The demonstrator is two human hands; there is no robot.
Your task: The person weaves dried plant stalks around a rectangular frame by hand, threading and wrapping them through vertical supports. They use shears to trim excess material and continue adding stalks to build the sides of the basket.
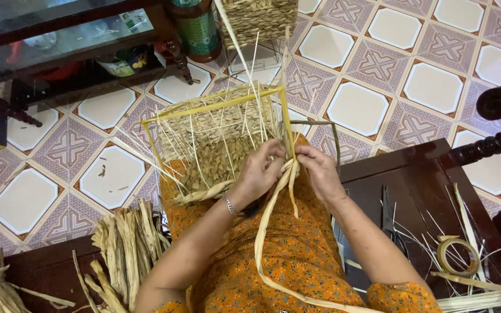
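Observation:
A half-woven straw basket (215, 148) on a yellow wire frame (210, 107) rests on my lap, its open side facing me. My left hand (260, 172) pinches pale straw strands (290, 174) at the frame's near right corner. My right hand (319, 168) grips the same strands from the other side, touching the left hand. One long flat strand (260, 243) trails down over my orange patterned dress. Thin stiff straws (244, 69) stick up out of the weave.
Bundles of dried straw (124, 243) lie at my left. A dark wooden seat (418, 197) at my right holds scissors (387, 215), a tape roll (458, 255) and loose strands. A finished woven basket (259, 20) and a glass cabinet (59, 35) stand on the tiled floor ahead.

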